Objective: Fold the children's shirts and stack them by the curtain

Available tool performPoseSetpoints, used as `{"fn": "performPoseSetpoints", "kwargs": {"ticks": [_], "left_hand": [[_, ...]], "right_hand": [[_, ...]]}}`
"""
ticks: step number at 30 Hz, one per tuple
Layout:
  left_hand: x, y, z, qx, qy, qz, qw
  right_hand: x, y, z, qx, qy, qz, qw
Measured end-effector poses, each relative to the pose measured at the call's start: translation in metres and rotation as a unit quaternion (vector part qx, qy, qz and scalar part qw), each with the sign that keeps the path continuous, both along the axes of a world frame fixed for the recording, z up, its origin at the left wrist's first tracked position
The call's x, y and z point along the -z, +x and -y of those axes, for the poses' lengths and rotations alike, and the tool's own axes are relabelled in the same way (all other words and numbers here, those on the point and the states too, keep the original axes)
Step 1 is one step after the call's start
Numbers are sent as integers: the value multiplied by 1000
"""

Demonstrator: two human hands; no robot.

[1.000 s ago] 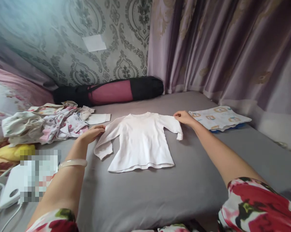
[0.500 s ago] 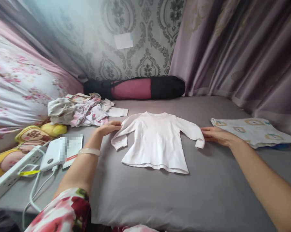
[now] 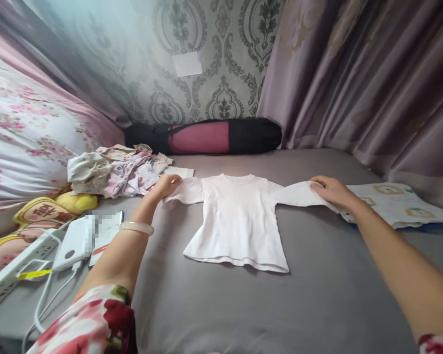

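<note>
White shirt (image 3: 239, 221) lies spread on a grey sheet (image 3: 225, 309), neckline at the far end and hem nearest the wearer of the camera. Behind the sheet rises a wall (image 3: 229, 59) papered in a grey damask pattern, with a purple curtain (image 3: 354, 73) hanging along the right and white floral fabric (image 3: 18, 113) bulging at the left. Against the wall's foot rests a long black and pink bag (image 3: 199, 137). The shirt sits mid-sheet, both sleeves drawn out sideways. To its left is a rumpled heap of clothes (image 3: 129, 174); on the right, partly behind the wrist, lies a folded patterned cloth (image 3: 398, 196). Yellow plush toys (image 3: 46, 214) lean beside a white power strip (image 3: 4, 290) at the near left. The person's left hand (image 3: 168, 186) has its fingertips closed on one sleeve, near the heap; the right hand (image 3: 330, 191) pinches the other sleeve between thumb and fingers, just beside the patterned cloth. Next to the strip is a white device (image 3: 70, 246) with a cable plugged in, and a pale bangle (image 3: 136, 228) circles the left forearm.
</note>
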State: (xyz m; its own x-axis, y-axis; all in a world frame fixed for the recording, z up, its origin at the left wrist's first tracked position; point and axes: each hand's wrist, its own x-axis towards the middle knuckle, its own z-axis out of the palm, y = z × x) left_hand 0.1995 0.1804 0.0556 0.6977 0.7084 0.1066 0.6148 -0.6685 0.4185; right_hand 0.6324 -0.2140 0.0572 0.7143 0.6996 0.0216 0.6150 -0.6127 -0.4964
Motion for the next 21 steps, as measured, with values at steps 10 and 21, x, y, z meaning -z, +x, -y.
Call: {"fn": "performPoseSetpoints", "kwargs": {"ticks": [10, 21], "left_hand": [[-4, 2, 3, -11, 215, -157, 964], [2, -9, 47, -89, 162, -100, 978]], "right_hand": [[-4, -10, 3, -63, -190, 265, 943], [7, -54, 6, -11, -95, 311, 946]]}}
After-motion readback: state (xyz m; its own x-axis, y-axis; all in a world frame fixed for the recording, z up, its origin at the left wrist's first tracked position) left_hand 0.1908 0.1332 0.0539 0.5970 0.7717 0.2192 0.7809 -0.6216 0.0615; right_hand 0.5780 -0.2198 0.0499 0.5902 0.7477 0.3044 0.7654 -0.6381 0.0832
